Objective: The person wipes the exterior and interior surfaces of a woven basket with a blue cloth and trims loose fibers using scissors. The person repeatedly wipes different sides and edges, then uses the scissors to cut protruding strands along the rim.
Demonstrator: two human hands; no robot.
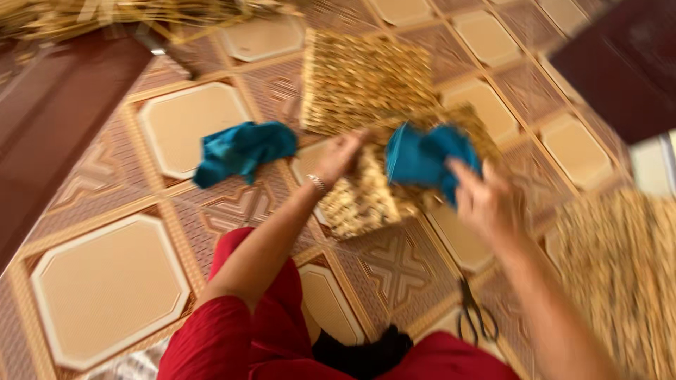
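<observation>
**One cloth in hand, one lying loose on the floor**

Going from left to right, a second teal cloth (243,150) is lying crumpled on the tiled floor (113,281), well apart from both your hands and not being touched by anything.

Your left hand (340,156) is reaching forward to the near edge of a woven straw mat (362,200); the fingers are curling at that edge, but the blur is hiding whether the grip is actually closing on the straw, so I cannot tell. Another woven mat (366,81) is lying flat just beyond it, partly tucked under or against the nearer one.

Your right hand (486,200) is pinching a teal cloth (422,155), with its grip closed on the fabric, and is holding it just above the nearer mat.

Judging by this, the work with the cloths is looking partway along: one is being handled at the mat, the other is waiting. Scissors (473,313) are lying on the floor near your right forearm, untouched, and more woven straw (620,274) is spreading at the far right.
</observation>
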